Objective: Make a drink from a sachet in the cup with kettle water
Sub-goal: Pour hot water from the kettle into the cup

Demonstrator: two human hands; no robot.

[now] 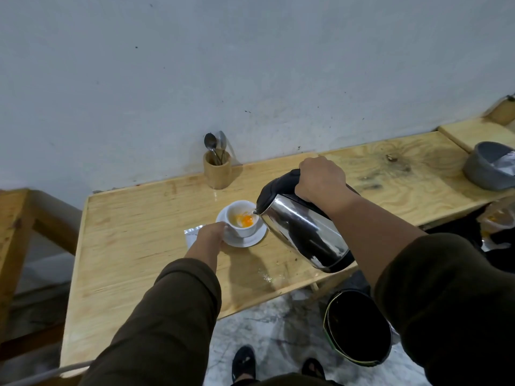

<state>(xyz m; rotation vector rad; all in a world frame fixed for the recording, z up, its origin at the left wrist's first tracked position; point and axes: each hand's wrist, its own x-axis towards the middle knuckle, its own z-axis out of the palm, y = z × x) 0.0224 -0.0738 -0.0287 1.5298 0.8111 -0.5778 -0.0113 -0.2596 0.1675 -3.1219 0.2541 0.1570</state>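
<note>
A white cup (242,229) stands on a white saucer (250,240) in the middle of the wooden table (133,246). Orange powder and a little liquid lie in the cup. My right hand (320,179) grips the black handle of a steel kettle (301,232), which is tilted with its spout at the cup's right rim. My left hand (209,235) rests against the cup's left side and the saucer. A silver sachet (192,234) lies on the table just left of the saucer, partly hidden by my left hand.
A wooden holder (217,171) with spoons stands at the wall behind the cup. A grey bowl (487,168) holding a silver packet sits at the far right. A black bin (359,327) stands on the floor below the table's front edge, near my feet.
</note>
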